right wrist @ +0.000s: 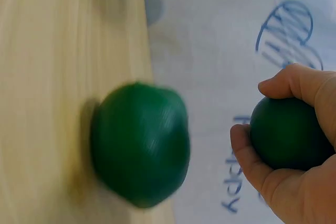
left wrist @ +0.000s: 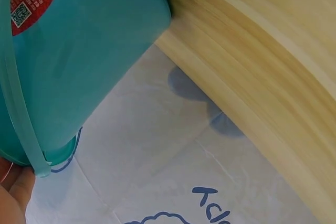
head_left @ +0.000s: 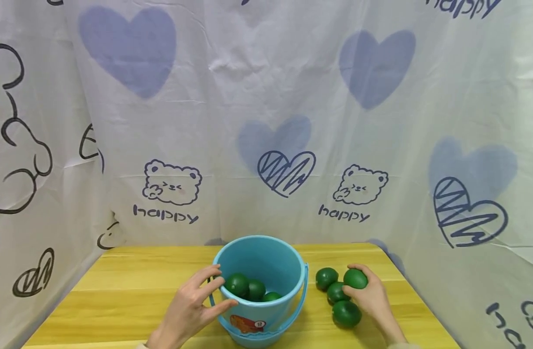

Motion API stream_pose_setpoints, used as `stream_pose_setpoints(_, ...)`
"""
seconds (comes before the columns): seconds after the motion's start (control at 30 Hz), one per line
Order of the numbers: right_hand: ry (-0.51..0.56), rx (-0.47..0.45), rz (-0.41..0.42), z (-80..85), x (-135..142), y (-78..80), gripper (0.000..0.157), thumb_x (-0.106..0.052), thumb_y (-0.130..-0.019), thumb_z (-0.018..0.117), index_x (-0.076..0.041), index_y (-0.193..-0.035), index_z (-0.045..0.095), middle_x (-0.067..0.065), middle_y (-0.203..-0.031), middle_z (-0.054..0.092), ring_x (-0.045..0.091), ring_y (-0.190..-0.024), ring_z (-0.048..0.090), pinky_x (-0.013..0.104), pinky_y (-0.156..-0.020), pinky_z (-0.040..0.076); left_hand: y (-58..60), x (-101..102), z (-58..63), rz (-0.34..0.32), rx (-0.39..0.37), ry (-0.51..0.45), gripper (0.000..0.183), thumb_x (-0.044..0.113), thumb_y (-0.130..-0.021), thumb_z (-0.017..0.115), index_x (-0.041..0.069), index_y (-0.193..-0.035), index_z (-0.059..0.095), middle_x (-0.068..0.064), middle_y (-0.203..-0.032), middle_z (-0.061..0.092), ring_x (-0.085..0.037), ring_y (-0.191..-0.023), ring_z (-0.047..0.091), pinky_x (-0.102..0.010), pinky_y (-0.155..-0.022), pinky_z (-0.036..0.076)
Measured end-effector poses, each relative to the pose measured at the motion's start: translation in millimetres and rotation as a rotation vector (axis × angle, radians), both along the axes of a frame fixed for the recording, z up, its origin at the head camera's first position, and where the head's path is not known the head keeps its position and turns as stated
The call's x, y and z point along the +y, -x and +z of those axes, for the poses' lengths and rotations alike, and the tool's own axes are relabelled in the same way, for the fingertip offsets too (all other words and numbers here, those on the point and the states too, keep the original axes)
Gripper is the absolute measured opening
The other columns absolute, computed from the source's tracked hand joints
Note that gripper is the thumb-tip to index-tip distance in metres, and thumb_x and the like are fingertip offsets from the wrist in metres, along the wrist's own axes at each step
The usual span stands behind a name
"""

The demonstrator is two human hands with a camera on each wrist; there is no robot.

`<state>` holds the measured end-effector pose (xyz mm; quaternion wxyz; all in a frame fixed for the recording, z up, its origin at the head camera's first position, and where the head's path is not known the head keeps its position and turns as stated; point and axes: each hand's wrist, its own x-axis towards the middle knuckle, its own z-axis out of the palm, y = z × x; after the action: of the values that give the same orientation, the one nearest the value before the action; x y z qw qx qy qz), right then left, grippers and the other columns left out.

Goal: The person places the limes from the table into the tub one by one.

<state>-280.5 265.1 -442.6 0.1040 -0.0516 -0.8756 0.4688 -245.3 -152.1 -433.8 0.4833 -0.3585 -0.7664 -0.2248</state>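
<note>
One blue bucket (head_left: 266, 257) shows three green fruits (head_left: 237, 285) inside, four outside.

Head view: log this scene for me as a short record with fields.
Bucket: blue, upright on the table
Inside: three green fruits visible
Left hand: holds the rim
Right hand: holds one fruit
Loose fruits: three, right of the rim
Backdrop: white cloth, hearts and bears

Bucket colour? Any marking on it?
Light blue bucket, with a mostly red sticker on its side; the head view shows it best.
</note>
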Motion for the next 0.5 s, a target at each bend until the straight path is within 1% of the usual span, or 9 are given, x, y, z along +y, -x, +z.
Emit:
stream_pose_setpoints(0.1,0.017,0.016,0.021,7.2,-14,-3.0,0.059,-0.014,-0.079,0.078,-0.018,-0.133,0.055,0.023,-0.124,0.058,0.029,-0.095,0.063,0.034,-0.066,0.057,-1.6,1,-1.5,0.000,-0.011,-0.008,0.042,0.051,-0.077,0.079,0.015,-0.097,0.073,-0.005,-0.111,0.068,-0.027,-0.101,0.069,-0.039,-0.082,0.061)
stream_pose_setpoints(0.27,0.043,0.075,0.075,20.7,-36,-4.9,0.056,-0.018,-0.079,0.080,-0.020,-0.130,0.058,0.019,-0.124,0.060,0.028,-0.097,0.063,0.036,-0.071,0.057,-2.0,1,-0.5,0.001,-0.015,-0.021,0.044,0.052,-0.076,0.079,0.013,-0.096,0.074,-0.007,-0.110,0.069,-0.028,-0.100,0.070,-0.039,-0.080,0.061)
stream_pose_setpoints(0.4,0.071,0.100,0.101,30.1,-50,-5.4,0.055,-0.022,-0.080,0.081,-0.024,-0.130,0.057,0.015,-0.124,0.060,0.027,-0.095,0.062,0.035,-0.071,0.056,-1.5,1,0.5,0.005,-0.017,-0.014,0.045,0.052,-0.076,0.079,0.012,-0.095,0.074,-0.010,-0.109,0.069,-0.028,-0.099,0.070,-0.040,-0.079,0.061)
stream_pose_setpoints(0.5,0.104,0.122,0.123,36.3,-58,-7.0,0.055,-0.023,-0.081,0.080,-0.025,-0.131,0.056,0.015,-0.126,0.058,0.028,-0.096,0.061,0.035,-0.071,0.056,-1.3,1,1.0,0.005,-0.012,-0.008,0.045,0.053,-0.076,0.078,0.012,-0.095,0.074,-0.010,-0.108,0.070,-0.028,-0.099,0.070,-0.040,-0.079,0.061)
